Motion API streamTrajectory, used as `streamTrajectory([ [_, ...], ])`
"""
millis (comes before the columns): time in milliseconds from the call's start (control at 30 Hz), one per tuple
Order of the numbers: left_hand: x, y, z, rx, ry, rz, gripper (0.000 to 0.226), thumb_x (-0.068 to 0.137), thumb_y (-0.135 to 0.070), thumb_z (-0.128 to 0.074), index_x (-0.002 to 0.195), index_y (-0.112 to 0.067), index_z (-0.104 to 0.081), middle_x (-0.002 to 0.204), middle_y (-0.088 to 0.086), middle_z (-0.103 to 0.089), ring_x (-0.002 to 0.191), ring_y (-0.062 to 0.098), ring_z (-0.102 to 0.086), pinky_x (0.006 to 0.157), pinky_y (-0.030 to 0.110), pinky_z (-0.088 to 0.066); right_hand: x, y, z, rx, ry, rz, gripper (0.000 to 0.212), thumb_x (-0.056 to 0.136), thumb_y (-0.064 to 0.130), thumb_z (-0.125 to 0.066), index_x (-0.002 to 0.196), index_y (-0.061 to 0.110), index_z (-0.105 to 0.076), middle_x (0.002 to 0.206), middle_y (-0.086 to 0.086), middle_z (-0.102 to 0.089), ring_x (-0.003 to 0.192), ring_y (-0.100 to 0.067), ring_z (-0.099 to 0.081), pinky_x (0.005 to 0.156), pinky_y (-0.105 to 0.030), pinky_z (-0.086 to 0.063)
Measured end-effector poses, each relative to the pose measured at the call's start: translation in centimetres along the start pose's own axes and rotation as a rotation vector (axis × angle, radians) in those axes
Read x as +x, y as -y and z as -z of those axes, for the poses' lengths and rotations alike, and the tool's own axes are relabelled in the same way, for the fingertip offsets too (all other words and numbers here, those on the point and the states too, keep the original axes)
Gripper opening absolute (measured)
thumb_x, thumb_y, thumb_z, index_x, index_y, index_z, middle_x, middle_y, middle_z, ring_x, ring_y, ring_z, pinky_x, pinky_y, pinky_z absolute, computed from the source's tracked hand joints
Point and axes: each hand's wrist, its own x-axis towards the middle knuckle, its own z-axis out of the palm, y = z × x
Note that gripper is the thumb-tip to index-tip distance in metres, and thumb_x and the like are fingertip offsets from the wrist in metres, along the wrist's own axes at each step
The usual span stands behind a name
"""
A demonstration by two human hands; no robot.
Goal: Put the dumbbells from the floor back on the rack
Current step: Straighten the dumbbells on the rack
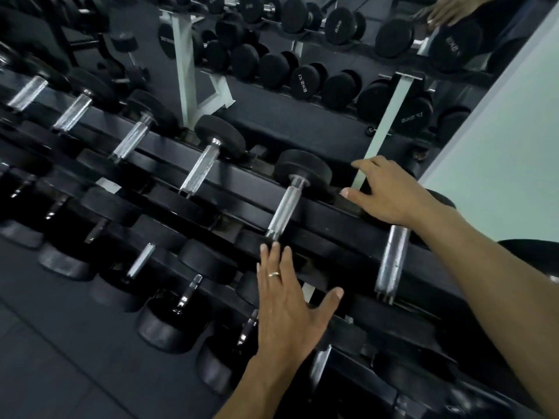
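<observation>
At the rack edge, left hand and right hand lie spread, empty

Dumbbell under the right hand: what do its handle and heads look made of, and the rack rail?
Handle: bare metal, probably steel, silvery and shiny with a fine knurled grain.
Heads: the neighbouring head is matte black with soft rounded edges and looks rubber-coated; the right hand covers this dumbbell's far head.
Rail: black, smooth, dull sheen, flat edges, likely painted metal; the finish is hard to tell.
</observation>
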Motion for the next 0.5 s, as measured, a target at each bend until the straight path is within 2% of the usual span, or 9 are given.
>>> streamTrajectory([
  [100,-2.1,-2.7,-2.4,-0.047,0.062,0.047,0.115,0.071,-0.08,-0.045,0.154,-0.014,-0.003,0.162,-0.003,0.007,0.142,0.003,0.028,0.122,0.033,-0.002,-2.8,-3.4,0.7,0.011,-0.039,-0.041,0.072,0.093,0.053,-0.053,0.149,0.011,-0.036,0.144,-0.016,-0.045,0.133,-0.035,-0.042,0.111,-0.044,-0.034],
  [233,-3.9,-5.4,-5.0,-0.15,0.147,0.174,0.127,0.064,-0.08,-0.058,0.154,-0.017,0.005,0.162,-0.003,0.01,0.146,0.008,0.019,0.121,0.03,-0.002,-5.3,-7.5,1.2,0.209,-0.044,-0.155,0.08,0.088,0.062,-0.052,0.15,0.015,-0.033,0.145,-0.012,-0.045,0.13,-0.031,-0.046,0.108,-0.043,-0.039],
  [367,-5.0,-7.3,-6.5,-0.204,0.132,0.269,0.138,0.054,-0.072,-0.075,0.153,-0.018,0.006,0.161,-0.001,0.006,0.148,0.014,0.009,0.121,0.032,-0.011,-5.9,-9.1,1.3,0.321,0.07,-0.166,0.087,0.077,0.057,-0.073,0.146,0.019,-0.037,0.137,-0.008,-0.052,0.123,-0.027,-0.053,0.1,-0.034,-0.041],
  [433,-5.0,-7.6,-7.0,-0.212,0.119,0.291,0.14,0.051,-0.07,-0.078,0.152,-0.021,0.005,0.16,-0.001,0.0,0.149,0.017,-0.001,0.12,0.035,-0.02,-5.8,-9.5,0.6,0.294,0.108,-0.14,0.073,0.073,0.046,-0.082,0.133,0.021,-0.047,0.119,-0.003,-0.061,0.109,-0.025,-0.059,0.088,-0.03,-0.044],
  [500,-4.8,-7.5,-7.1,-0.212,0.127,0.297,0.139,0.051,-0.068,-0.079,0.151,-0.022,0.004,0.158,-0.002,-0.003,0.148,0.018,-0.006,0.118,0.037,-0.024,-5.6,-9.7,-0.1,0.288,0.039,-0.14,0.046,0.078,0.035,-0.081,0.112,0.022,-0.053,0.098,0.001,-0.061,0.091,-0.023,-0.06,0.076,-0.029,-0.041],
])
